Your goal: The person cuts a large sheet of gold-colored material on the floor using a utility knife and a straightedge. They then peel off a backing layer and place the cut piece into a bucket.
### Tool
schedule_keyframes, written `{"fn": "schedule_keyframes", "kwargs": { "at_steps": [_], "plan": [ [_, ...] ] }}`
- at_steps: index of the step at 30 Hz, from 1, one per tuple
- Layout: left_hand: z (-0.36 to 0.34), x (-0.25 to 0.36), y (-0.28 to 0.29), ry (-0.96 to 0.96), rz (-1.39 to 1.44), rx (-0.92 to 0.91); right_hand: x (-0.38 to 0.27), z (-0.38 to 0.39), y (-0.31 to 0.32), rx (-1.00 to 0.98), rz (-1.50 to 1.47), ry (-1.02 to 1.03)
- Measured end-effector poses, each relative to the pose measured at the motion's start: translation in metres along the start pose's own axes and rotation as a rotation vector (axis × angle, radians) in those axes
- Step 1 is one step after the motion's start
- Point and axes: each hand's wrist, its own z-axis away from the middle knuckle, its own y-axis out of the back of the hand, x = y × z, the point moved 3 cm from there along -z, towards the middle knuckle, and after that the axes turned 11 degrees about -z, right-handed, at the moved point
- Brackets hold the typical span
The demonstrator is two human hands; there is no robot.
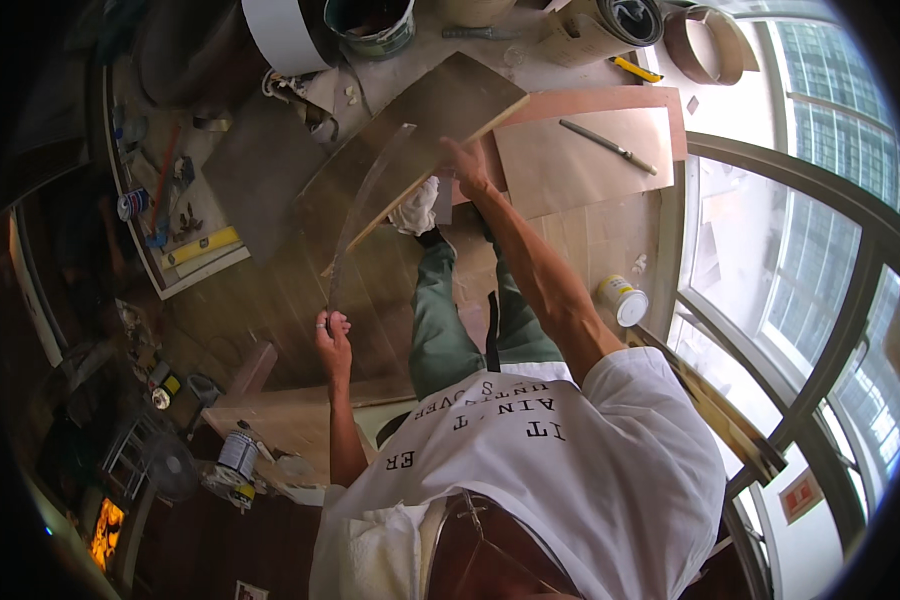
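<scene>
Our left hand (334, 335) grips what may be a saw (358, 205), while our right hand (467, 168) holds the board (450, 90) steady.

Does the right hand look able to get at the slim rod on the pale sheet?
Probably yes: the slim rod lies uncovered on the pale sheet near the right hand, which would likely need to leave the dark board.

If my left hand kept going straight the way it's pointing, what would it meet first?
Probably the near corner of the dark pale-edged board, just ahead of your left hand and its thin curved strip, though depth is unclear here.
</scene>
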Motion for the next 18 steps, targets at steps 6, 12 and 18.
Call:
{"fn": "schedule_keyframes", "kwargs": {
  "at_steps": [6,12,18],
  "plan": [
    [-0.044,0.054,0.071,-0.264,-0.058,0.032,-0.055,0.103,-0.003,0.069,0.047,0.103],
    [-0.055,0.145,0.075,-0.411,-0.182,-0.087,-0.094,0.163,0.044,0.294,0.037,0.124],
    [-0.054,0.222,0.003,-0.802,-0.463,-0.317,-0.073,0.166,0.157,0.503,0.017,0.127]
  ]
}}
